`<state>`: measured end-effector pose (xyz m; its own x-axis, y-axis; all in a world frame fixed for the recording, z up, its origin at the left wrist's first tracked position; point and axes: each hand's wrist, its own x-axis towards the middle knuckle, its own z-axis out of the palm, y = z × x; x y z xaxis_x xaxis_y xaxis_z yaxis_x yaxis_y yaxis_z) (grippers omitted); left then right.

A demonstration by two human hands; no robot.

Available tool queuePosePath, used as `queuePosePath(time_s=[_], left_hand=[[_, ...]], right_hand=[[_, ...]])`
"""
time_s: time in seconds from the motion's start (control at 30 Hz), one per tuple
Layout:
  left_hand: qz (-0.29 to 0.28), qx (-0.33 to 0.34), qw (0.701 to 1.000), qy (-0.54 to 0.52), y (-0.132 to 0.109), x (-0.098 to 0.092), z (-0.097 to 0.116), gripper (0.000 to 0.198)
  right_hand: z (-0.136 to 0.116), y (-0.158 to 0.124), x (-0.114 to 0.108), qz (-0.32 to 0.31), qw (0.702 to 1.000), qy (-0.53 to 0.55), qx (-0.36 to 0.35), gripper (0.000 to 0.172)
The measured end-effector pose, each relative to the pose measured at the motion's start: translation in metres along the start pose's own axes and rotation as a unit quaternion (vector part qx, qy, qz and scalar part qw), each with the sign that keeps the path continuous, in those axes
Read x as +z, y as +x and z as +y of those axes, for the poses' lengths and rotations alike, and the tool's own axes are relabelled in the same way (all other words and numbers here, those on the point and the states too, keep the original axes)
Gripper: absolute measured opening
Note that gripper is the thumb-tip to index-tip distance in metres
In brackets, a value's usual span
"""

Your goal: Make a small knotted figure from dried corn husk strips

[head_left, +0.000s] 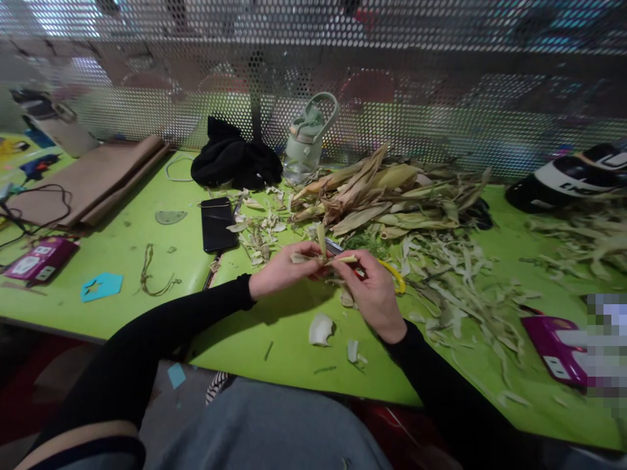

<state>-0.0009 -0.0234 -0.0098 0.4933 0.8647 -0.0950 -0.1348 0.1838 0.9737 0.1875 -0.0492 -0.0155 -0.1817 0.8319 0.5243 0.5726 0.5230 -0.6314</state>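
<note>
My left hand (284, 267) is closed on a narrow strip of dried corn husk (321, 243) that sticks up between my hands. My right hand (372, 287) grips scissors with a yellow handle (394, 273), whose blades meet the strip at its base. Both hands hover just above the green table (147, 254), close together. Cut husk pieces (321, 328) lie on the table under my wrists.
A heap of dried corn husks (382, 196) and loose shreds (455, 287) lies beyond my hands. A black phone (217, 223), black cloth (235, 160), a water bottle (306, 140), brown paper bags (88, 179), a perforated metal screen (416, 85) and purple boxes (556, 343) surround them.
</note>
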Motion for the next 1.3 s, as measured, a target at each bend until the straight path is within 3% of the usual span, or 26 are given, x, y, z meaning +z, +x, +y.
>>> queuePosePath(time_s=[0.07, 0.17, 0.27, 0.37, 0.47, 0.67, 1.0, 1.07, 1.17, 1.23, 1.3], left_hand=[[0.012, -0.009, 0.999, -0.034, 0.001, 0.000, 0.001, 0.017], [0.034, -0.042, 0.994, -0.095, 0.003, -0.001, 0.001, 0.018], [0.050, -0.042, 0.990, -0.125, 0.004, -0.001, -0.001, 0.022], [0.031, -0.021, 0.994, -0.107, 0.003, -0.001, -0.001, 0.031], [0.025, 0.000, 0.997, -0.069, 0.001, 0.001, 0.000, 0.030], [0.052, 0.024, 0.998, -0.022, -0.003, 0.005, 0.003, 0.026], [0.000, -0.038, 0.998, -0.047, 0.005, -0.006, 0.001, 0.032], [-0.005, -0.031, 0.998, -0.047, 0.007, -0.009, 0.004, 0.033], [-0.008, -0.018, 0.999, -0.040, 0.006, -0.010, 0.007, 0.029], [-0.011, -0.016, 0.999, -0.033, 0.005, -0.009, 0.006, 0.025], [-0.015, -0.003, 0.999, -0.030, 0.003, -0.007, 0.005, 0.022]], right_hand=[[0.001, 0.001, -0.001, 0.018, 0.999, -0.023, -0.019, 0.005], [-0.001, 0.001, -0.001, 0.046, 0.980, -0.130, -0.145, 0.005], [-0.005, -0.002, 0.002, 0.017, 0.962, -0.173, -0.211, 0.008], [-0.006, -0.006, 0.006, -0.004, 0.973, -0.168, -0.161, 0.006], [-0.004, -0.007, 0.007, -0.018, 0.982, -0.169, -0.083, 0.017], [-0.010, -0.004, 0.008, -0.139, 0.986, -0.086, -0.044, 0.031], [-0.022, -0.015, 0.015, -0.151, 0.984, -0.080, -0.060, 0.030], [-0.023, -0.014, 0.011, -0.124, 0.985, -0.094, -0.077, 0.026], [-0.022, -0.008, 0.001, -0.022, 0.989, -0.107, -0.099, 0.024], [-0.018, -0.003, -0.004, -0.004, 0.993, -0.096, -0.063, 0.032], [-0.013, 0.001, -0.005, -0.052, 0.996, -0.066, 0.005, 0.034]])
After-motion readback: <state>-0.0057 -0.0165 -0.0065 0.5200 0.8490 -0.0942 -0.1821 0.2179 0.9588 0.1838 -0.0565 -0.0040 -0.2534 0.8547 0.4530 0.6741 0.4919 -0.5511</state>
